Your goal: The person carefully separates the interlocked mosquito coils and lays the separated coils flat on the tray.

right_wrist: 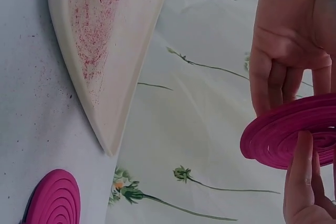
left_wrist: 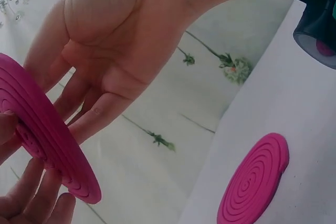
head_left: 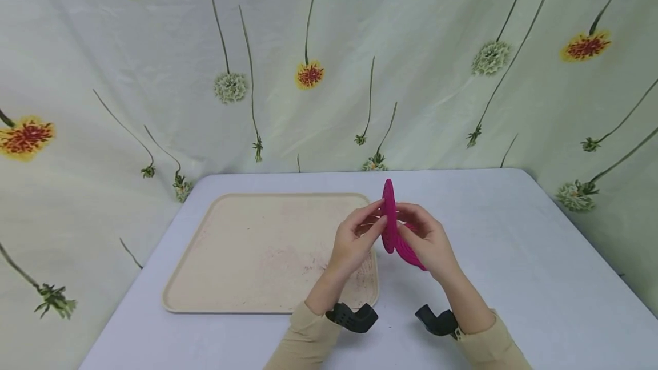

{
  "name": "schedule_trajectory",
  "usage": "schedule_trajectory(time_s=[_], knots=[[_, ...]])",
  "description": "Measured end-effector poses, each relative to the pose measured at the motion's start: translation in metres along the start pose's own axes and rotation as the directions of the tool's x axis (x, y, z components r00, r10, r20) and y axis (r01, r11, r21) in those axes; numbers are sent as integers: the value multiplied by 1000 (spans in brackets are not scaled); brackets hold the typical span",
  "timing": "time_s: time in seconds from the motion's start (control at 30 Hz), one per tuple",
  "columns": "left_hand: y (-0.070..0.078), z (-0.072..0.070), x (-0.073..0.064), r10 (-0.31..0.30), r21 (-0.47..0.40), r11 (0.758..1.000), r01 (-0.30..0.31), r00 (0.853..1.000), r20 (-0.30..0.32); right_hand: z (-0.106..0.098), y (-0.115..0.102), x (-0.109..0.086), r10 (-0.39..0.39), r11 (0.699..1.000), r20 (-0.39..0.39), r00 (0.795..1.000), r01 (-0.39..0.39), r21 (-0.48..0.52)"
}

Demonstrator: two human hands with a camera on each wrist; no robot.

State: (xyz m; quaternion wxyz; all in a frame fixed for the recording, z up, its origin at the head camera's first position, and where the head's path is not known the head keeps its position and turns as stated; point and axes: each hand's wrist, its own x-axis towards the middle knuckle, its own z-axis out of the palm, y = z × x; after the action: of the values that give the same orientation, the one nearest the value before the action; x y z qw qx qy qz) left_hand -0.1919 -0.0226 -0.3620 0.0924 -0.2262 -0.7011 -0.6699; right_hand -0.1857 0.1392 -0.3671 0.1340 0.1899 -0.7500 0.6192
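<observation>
Upright and edge-on in the head view, a thin magenta coiled disc [head_left: 389, 216], apparently modelling clay, is held between both hands above the table. My left hand [head_left: 349, 238] holds it from the left, thumb and fingertips against that side. From the other side my right hand [head_left: 429, 241] holds it with bent fingers and thumb. Spiral rings show on the held disc [right_wrist: 283, 135] in the right wrist view. A second magenta coiled disc [left_wrist: 254, 179] lies flat on the table, partly hidden behind my right hand in the head view.
A beige rectangular tray [head_left: 247, 256] lies left of my hands, with reddish crumbs and stains on its right part. The white table [head_left: 524, 267] extends to the right. A flower-printed cloth [head_left: 426, 27] hangs behind it. Each wrist carries a black camera mount [head_left: 354, 318].
</observation>
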Motion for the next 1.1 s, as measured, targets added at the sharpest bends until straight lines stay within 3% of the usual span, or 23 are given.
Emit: schedule_trajectory(time_s=[0.13,0.47,0.63,0.9,1.1], knots=[[16,-4,-3,12,2,1000,-12,1000,22,0,2,1,18,1000,25,1000,-18,-17],[18,-3,-5,-33,81,996,30,999,28,-4,11,3,8,1000,84,996,-7,-9],[17,-6,-3,-51,53,998,47,995,83,-7,14,4,0,1000,116,993,-3,22],[-16,-7,2,-17,37,999,13,991,133,-10,18,5,32,998,152,988,-39,43],[-21,-7,2,-22,34,999,16,987,162,-11,19,5,58,996,162,985,-67,51]])
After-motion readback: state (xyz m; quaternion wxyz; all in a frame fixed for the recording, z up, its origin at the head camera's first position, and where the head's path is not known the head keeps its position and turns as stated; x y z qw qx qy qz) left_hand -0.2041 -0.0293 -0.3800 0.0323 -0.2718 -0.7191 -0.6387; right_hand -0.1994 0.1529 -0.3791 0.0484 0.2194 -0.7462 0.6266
